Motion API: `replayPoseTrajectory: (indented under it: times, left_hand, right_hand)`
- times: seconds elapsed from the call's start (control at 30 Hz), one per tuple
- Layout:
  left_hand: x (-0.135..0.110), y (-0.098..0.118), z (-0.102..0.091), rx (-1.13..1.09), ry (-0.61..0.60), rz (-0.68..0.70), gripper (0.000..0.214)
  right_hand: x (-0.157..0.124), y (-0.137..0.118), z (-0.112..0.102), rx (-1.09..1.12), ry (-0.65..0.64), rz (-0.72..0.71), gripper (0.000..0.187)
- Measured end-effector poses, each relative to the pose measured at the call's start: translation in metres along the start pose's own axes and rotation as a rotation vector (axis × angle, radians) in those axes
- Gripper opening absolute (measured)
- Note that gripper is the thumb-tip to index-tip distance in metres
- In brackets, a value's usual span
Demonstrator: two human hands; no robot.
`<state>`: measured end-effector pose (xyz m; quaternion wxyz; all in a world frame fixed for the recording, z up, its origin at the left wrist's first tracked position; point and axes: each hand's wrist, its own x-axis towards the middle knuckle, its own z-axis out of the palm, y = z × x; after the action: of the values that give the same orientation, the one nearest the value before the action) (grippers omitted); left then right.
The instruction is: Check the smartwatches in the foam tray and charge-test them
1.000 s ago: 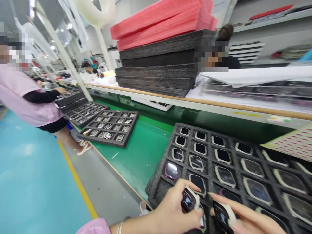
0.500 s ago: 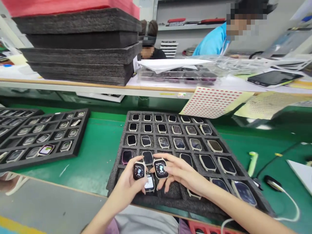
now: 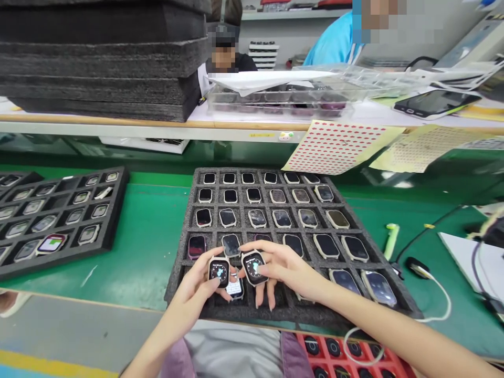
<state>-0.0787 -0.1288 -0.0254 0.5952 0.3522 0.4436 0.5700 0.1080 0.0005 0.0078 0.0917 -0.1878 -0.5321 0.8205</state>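
My left hand grips a strapless smartwatch with a pale case and a lit dial, its thumb at the screen's lower edge. Close beside it, my right hand holds a second smartwatch, also lit, with the thumb on the glass. Both are above the near part of a black foam tray filled with rows of watch bodies. Between the hands, partly covered by fingers, a watch with a bright white screen lies in the tray. A dark-screened watch sits just behind them.
Another foam tray of watches lies left on the green bench. A charging cable and green tool are at right. A red tray is near my lap. Stacked foam and a phone occupy the shelf; two people are beyond.
The view has tipped down and shifted, bringing more of the red tray into sight. Both hands still hold their smartwatches; the left one's screen is turned slightly differently.
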Motion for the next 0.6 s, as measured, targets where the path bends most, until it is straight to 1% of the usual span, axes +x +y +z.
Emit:
replayPoseTrajectory:
  times: [0.1, 0.2, 0.4, 0.47, 0.53, 0.6]
  left_hand:
    - [0.0, 0.001, -0.001, 0.026, -0.005, -0.003, 0.04]
    - [0.0, -0.001, -0.002, 0.029, -0.012, -0.001, 0.038]
    - [0.001, -0.002, -0.001, 0.036, -0.004, 0.002, 0.035]
    - [0.001, -0.001, -0.001, 0.016, 0.004, 0.003, 0.036]
    - [0.0, 0.002, -0.002, -0.026, 0.011, 0.008, 0.037]
    - [-0.001, 0.007, -0.003, -0.065, 0.019, 0.008, 0.038]
  right_hand:
    - [0.0, 0.001, 0.0, 0.019, -0.017, 0.008, 0.039]
    - [0.0, 0.002, -0.001, 0.018, -0.001, 0.005, 0.038]
    - [0.0, 0.003, 0.002, -0.11, 0.009, 0.017, 0.035]
    - [-0.002, 0.002, 0.005, -0.131, -0.014, -0.002, 0.041]
    - [-0.005, -0.001, 0.008, -0.157, -0.042, -0.023, 0.053]
    - [-0.009, -0.004, 0.01, -0.27, -0.042, -0.021, 0.058]
